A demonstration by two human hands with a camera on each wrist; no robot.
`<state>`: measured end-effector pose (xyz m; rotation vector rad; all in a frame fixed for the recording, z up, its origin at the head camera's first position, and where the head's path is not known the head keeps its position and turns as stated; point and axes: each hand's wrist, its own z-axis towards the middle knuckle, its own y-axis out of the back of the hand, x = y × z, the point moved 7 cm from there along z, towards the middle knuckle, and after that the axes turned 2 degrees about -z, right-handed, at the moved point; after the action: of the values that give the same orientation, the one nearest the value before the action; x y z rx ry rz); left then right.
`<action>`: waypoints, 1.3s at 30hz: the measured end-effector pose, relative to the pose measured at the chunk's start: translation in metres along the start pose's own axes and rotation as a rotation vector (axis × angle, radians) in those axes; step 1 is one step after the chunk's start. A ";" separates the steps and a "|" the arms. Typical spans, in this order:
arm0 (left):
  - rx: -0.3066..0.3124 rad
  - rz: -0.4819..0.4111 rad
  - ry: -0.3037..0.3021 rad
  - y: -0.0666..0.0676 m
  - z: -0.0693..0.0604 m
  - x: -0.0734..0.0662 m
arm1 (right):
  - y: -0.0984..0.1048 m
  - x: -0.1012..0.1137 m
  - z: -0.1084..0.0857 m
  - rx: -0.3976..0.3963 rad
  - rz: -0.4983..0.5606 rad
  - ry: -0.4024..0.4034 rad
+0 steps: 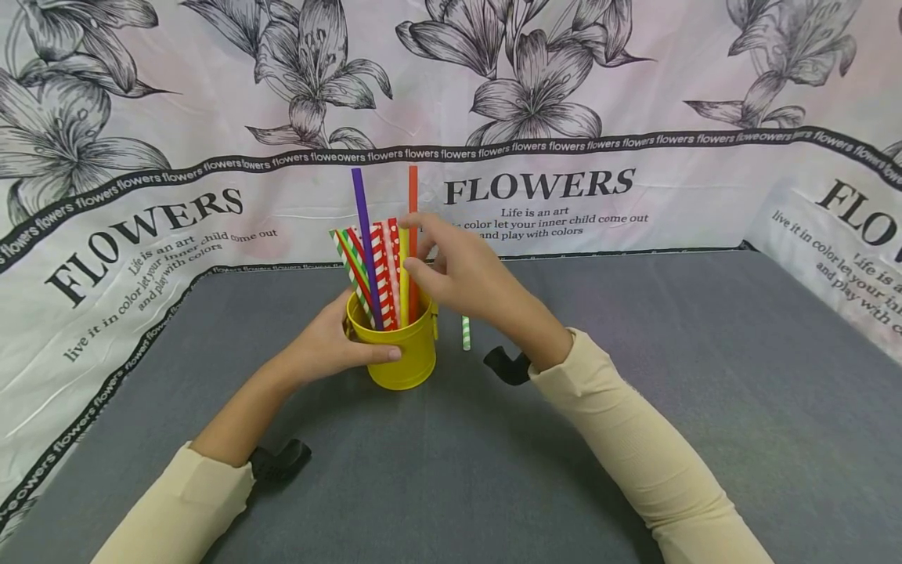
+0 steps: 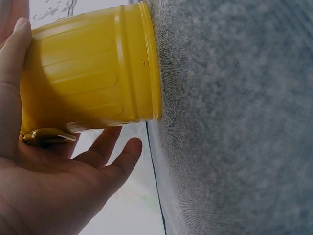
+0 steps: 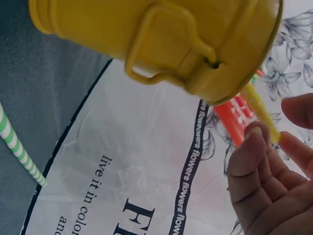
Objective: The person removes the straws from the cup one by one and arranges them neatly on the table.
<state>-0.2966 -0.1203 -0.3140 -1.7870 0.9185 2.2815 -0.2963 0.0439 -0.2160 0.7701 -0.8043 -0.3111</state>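
Observation:
A yellow metal bucket (image 1: pixel 403 360) stands upright on the grey cloth, holding several paper straws. My left hand (image 1: pixel 331 341) grips it from the left, thumb across the front and fingers around the far side; in the left wrist view the hand (image 2: pixel 54 186) lies around the bucket (image 2: pixel 83 73). Above the rim, my right hand (image 1: pixel 458 266) reaches in from the right. Its fingertips are at the top of a yellow straw (image 3: pixel 264 115), not closed round it. A tall purple straw (image 1: pixel 361 211) and an orange straw (image 1: pixel 413 192) rise above red-and-white straws (image 1: pixel 381 266).
A green-and-white striped straw (image 1: pixel 466 333) lies on the grey cloth (image 1: pixel 437 478), right of the bucket. Behind stands a white flower-printed backdrop (image 1: pixel 676 196), which also borders the cloth at left and right. Black straps (image 1: pixel 507 366) show at both wrists.

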 end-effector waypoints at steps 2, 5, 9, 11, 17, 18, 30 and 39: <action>0.001 0.005 -0.001 0.000 0.000 0.000 | 0.002 0.004 0.000 -0.033 0.030 0.039; 0.006 0.004 -0.007 0.000 -0.001 -0.001 | 0.002 0.012 -0.002 -0.073 0.089 0.112; 0.007 0.005 -0.016 -0.001 -0.001 -0.001 | 0.002 0.022 -0.005 -0.110 0.174 0.193; 0.008 0.004 -0.021 -0.001 -0.001 -0.001 | 0.000 0.026 -0.006 -0.112 0.210 0.222; 0.011 -0.008 -0.044 -0.001 -0.001 -0.001 | -0.015 0.032 -0.007 0.025 0.227 0.229; 0.015 -0.014 -0.057 -0.002 -0.001 -0.002 | -0.019 0.033 -0.008 0.067 0.215 0.227; 0.033 -0.035 -0.088 -0.003 0.001 -0.002 | -0.050 0.028 -0.019 0.479 0.045 0.206; 0.028 -0.040 -0.075 -0.002 0.000 -0.002 | -0.043 0.030 -0.016 0.419 0.114 0.200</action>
<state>-0.2950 -0.1187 -0.3131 -1.6811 0.8891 2.2824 -0.2630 0.0065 -0.2381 1.1227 -0.7277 0.0423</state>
